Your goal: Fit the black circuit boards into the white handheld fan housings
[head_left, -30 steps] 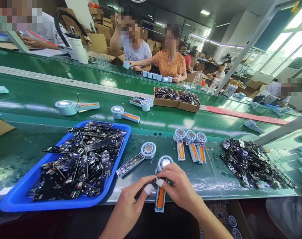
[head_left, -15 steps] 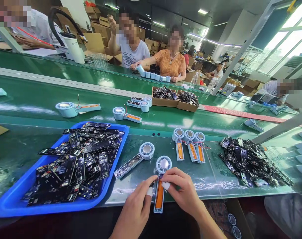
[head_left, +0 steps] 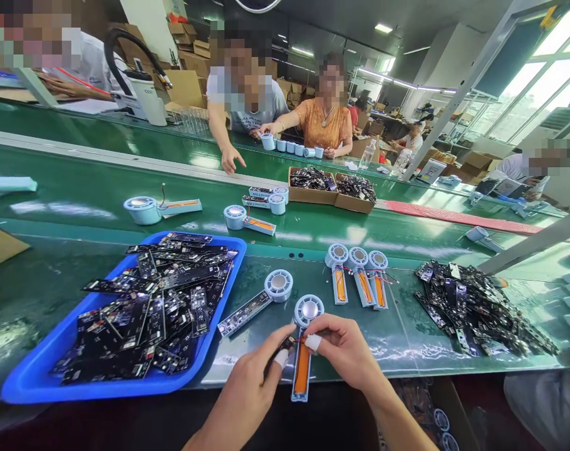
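Note:
A light-blue handheld fan (head_left: pixel 308 309) lies before me with its handle open, showing an orange battery (head_left: pixel 302 369) inside. Over the left side of the handle, my left hand (head_left: pixel 254 376) is closed on a small dark circuit board (head_left: pixel 285 344), mostly hidden by the fingers. My right hand (head_left: pixel 344 351) pinches thin wires (head_left: pixel 302 338) at the top of the handle, against the board's end. White wraps cover a fingertip on each hand. Left of this fan rests another fan (head_left: pixel 278 285), a circuit board (head_left: pixel 245 313) in its handle.
A blue tray (head_left: pixel 19 389) of circuit boards stands at left. Three open-handled fans (head_left: pixel 359 255) lie beyond my right hand, and a pile of circuit boards (head_left: pixel 477 307) lies further right. More fans (head_left: pixel 143 209) sit on the green conveyor. Co-workers sit opposite; one reaches a hand (head_left: pixel 232 158) over it.
My left hand has tilted slightly, so more of the circuit board shows beside the wires. Opposite, a co-worker's raised hand has come down over the conveyor. Fans on the belt have shifted right.

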A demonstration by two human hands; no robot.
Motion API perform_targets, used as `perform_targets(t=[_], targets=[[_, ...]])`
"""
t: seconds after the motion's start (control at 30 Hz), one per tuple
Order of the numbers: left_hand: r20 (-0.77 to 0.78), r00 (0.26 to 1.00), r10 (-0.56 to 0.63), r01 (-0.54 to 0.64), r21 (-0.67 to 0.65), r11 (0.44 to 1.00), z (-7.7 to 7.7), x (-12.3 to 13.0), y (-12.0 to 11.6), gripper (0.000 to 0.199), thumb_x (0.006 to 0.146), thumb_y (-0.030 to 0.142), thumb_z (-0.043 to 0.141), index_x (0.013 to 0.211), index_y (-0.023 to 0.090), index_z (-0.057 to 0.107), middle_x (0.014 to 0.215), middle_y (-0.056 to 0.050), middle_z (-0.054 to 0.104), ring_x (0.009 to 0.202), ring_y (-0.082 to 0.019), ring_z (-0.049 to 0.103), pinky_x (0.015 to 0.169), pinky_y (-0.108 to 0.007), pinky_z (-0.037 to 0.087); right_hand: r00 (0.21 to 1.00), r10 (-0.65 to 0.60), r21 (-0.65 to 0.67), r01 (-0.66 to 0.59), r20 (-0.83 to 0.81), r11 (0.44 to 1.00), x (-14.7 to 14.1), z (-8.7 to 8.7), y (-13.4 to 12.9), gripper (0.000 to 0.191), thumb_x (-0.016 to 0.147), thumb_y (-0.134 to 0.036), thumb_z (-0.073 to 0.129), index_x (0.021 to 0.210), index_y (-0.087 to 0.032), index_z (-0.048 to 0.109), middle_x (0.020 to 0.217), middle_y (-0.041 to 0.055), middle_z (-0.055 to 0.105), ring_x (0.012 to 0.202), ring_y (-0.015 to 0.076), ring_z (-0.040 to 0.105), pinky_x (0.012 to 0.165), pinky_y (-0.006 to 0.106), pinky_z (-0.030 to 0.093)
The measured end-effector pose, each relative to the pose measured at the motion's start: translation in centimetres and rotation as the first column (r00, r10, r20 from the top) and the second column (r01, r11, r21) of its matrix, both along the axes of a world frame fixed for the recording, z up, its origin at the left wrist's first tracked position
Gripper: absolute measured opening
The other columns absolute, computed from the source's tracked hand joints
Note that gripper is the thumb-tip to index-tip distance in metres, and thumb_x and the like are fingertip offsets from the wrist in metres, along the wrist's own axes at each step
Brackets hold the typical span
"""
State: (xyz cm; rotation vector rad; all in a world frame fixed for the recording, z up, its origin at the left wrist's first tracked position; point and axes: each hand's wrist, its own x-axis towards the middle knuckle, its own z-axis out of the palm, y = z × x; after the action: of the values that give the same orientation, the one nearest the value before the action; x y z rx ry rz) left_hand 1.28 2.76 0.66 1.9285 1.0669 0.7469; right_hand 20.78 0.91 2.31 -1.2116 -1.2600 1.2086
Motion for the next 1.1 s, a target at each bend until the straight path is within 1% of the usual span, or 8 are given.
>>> perform_targets(t=[0.1, 0.17, 0.3, 0.4, 0.5, 0.67, 0.87, 1.1], targets=[[0.057, 0.990, 0.127, -0.116, -0.161, 0.980, -0.8, 0.5, -0.5, 0.036, 0.092, 0.028, 0.044, 0.124, 0.022, 0.059, 0.099, -0.006, 0.081, 0.083, -0.023, 0.079, 0.072, -0.032, 0.064, 0.976, -0.033, 0.085, 0.015, 0.215, 0.996, -0.3, 0.2, -0.2, 0.007, 0.088, -0.024, 0.066, 0.085, -0.019, 0.071, 0.083, 0.0019, 0.070, 0.074, 0.0149, 0.066, 0.069, 0.025, 0.055], [0.064, 0.981, 0.182, -0.170, -0.155, 0.973, -1.5, 0.8, -1.0, 0.031, 0.093, 0.031, 0.045, 0.118, 0.023, 0.062, 0.102, -0.007, 0.081, 0.084, -0.023, 0.079, 0.070, -0.031, 0.065, 0.906, -0.070, 0.209, -0.020, 0.417, 0.978, -0.5, 0.5, -0.5, 0.010, 0.092, -0.017, 0.060, 0.088, -0.020, 0.070, 0.085, 0.0027, 0.070, 0.076, 0.0154, 0.065, 0.071, 0.025, 0.053], [0.015, 0.969, 0.248, -0.248, 0.108, 0.963, -2.1, 1.3, -1.8, 0.028, 0.095, 0.027, 0.046, 0.114, 0.024, 0.067, 0.103, -0.004, 0.081, 0.089, -0.023, 0.079, 0.072, -0.031, 0.065, 0.698, -0.143, 0.336, -0.147, 0.701, 0.930, -0.7, 1.5, -0.7, 0.016, 0.097, -0.011, 0.053, 0.096, -0.021, 0.066, 0.094, 0.0051, 0.068, 0.083, 0.0178, 0.066, 0.075, 0.028, 0.053], [0.034, 0.959, 0.281, -0.275, 0.352, 0.895, -2.0, 1.5, -2.1, 0.029, 0.097, 0.022, 0.045, 0.116, 0.021, 0.067, 0.105, -0.006, 0.081, 0.091, -0.022, 0.079, 0.077, -0.029, 0.064, 0.538, -0.180, 0.359, -0.248, 0.824, 0.900, -0.8, 2.3, -0.7, 0.016, 0.099, -0.010, 0.051, 0.097, -0.020, 0.064, 0.095, 0.0067, 0.067, 0.085, 0.0207, 0.064, 0.074, 0.031, 0.053], [0.036, 0.957, 0.287, -0.269, 0.473, 0.839, -1.6, 1.8, -2.1, 0.030, 0.099, 0.019, 0.043, 0.116, 0.019, 0.068, 0.108, -0.007, 0.079, 0.095, -0.020, 0.078, 0.082, -0.028, 0.063, 0.447, -0.201, 0.365, -0.319, 0.872, 0.875, -0.9, 2.8, -0.6, 0.018, 0.100, -0.009, 0.048, 0.096, -0.020, 0.062, 0.092, 0.0067, 0.066, 0.083, 0.0213, 0.061, 0.071, 0.031, 0.051], [0.021, 0.958, 0.287, -0.265, 0.454, 0.851, -1.3, 1.7, -1.9, 0.031, 0.100, 0.021, 0.043, 0.113, 0.018, 0.070, 0.102, -0.007, 0.081, 0.088, -0.020, 0.079, 0.076, -0.025, 0.064, 0.377, -0.189, 0.326, -0.343, 0.907, 0.881, -1.0, 2.6, -0.6, 0.016, 0.097, -0.006, 0.053, 0.093, -0.019, 0.060, 0.089, 0.0052, 0.064, 0.079, 0.0209, 0.059, 0.067, 0.031, 0.047], [0.033, 0.973, 0.230, -0.218, 0.480, 0.850, -0.9, 1.8, -1.9, 0.031, 0.100, 0.018, 0.042, 0.116, 0.016, 0.068, 0.103, -0.008, 0.080, 0.091, -0.020, 0.078, 0.079, -0.025, 0.064, 0.311, -0.192, 0.303, -0.365, 0.931, 0.880, -1.2, 2.3, -0.8, 0.017, 0.093, -0.003, 0.055, 0.089, -0.019, 0.058, 0.089, 0.0054, 0.063, 0.077, 0.0215, 0.056, 0.064, 0.033, 0.045], [-0.065, 0.962, 0.266, -0.175, 0.601, 0.780, -1.8, 2.3, -2.7, 0.033, 0.102, 0.015, 0.041, 0.127, 0.014, 0.062, 0.113, -0.012, 0.076, 0.101, -0.021, 0.076, 0.085, -0.028, 0.062, 0.214, -0.218, 0.282, -0.339, 0.952, 0.898, -1.9, 2.1, -0.9, 0.022, 0.083, 0.003, 0.063, 0.084, -0.018, 0.058, 0.086, 0.0053, 0.061, 0.072, 0.0218, 0.054, 0.061, 0.035, 0.042]])
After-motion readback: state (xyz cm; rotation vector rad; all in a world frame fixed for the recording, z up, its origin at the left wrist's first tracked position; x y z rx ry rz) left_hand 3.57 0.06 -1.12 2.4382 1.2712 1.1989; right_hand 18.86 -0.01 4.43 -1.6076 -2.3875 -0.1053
